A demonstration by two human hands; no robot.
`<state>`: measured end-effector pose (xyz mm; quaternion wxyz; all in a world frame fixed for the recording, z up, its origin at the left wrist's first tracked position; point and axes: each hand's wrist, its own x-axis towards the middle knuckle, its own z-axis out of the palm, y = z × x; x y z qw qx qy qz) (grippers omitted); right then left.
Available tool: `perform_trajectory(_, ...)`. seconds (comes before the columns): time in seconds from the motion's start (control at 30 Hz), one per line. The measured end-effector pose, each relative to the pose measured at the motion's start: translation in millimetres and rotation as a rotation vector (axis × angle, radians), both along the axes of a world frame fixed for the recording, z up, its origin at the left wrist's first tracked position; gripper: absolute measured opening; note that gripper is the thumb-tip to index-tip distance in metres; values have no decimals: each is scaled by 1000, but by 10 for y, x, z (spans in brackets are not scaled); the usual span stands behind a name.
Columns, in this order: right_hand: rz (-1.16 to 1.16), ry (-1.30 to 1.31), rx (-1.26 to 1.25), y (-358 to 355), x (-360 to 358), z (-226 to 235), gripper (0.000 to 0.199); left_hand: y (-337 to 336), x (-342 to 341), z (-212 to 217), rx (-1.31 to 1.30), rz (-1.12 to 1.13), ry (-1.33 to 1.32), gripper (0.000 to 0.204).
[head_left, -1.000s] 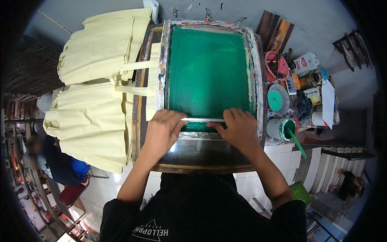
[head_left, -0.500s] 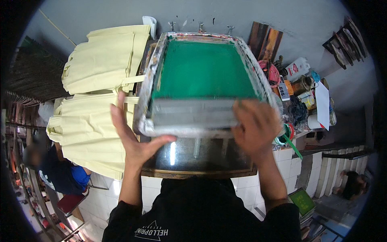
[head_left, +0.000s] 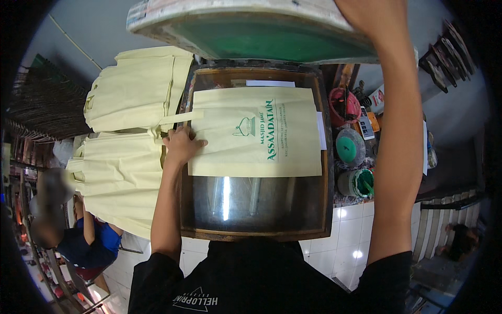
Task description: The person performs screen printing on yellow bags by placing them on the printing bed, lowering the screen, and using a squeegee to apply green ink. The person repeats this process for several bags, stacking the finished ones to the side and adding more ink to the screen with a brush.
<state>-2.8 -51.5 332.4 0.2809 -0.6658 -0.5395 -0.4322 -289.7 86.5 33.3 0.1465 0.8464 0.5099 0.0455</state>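
My raised right hand (head_left: pixel 374 18) grips the edge of a screen printing frame (head_left: pixel 246 11) tilted up at the top of the view. Its mesh (head_left: pixel 272 42) is green; some of my fingers pass out of sight. Below it, a pale yellow fabric bag (head_left: pixel 225 157) lies flat on a glass-topped table (head_left: pixel 261 204), with a green print (head_left: pixel 269 128) on it. My left hand (head_left: pixel 183 145) is at the bag's left edge, by its handle (head_left: pixel 183 118). The thumb rests on the cloth and the other fingers bend at the edge, partly hidden.
Two piles of similar bags (head_left: pixel 128 172) lie left of the table. On the right are a pink bowl (head_left: pixel 345 102), a phone (head_left: pixel 364 125), a round green-topped lid (head_left: pixel 349 146) and a tub of green ink (head_left: pixel 361 183). A seated person (head_left: pixel 86 235) is at far left.
The frame has swung up off the table, uncovering the printed bag. My right hand has left the squeegee and risen with the frame. My left hand has moved onto the bag's left edge.
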Motion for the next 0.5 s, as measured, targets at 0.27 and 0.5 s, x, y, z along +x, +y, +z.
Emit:
perform_trajectory(0.27,43,68,-57,311,480,276,42,212,-286,533,-136,19,-616,28)
perform_trajectory(0.5,10,229,-156,431,234,427,42,1223,-2671,1145,148,367,-14,34)
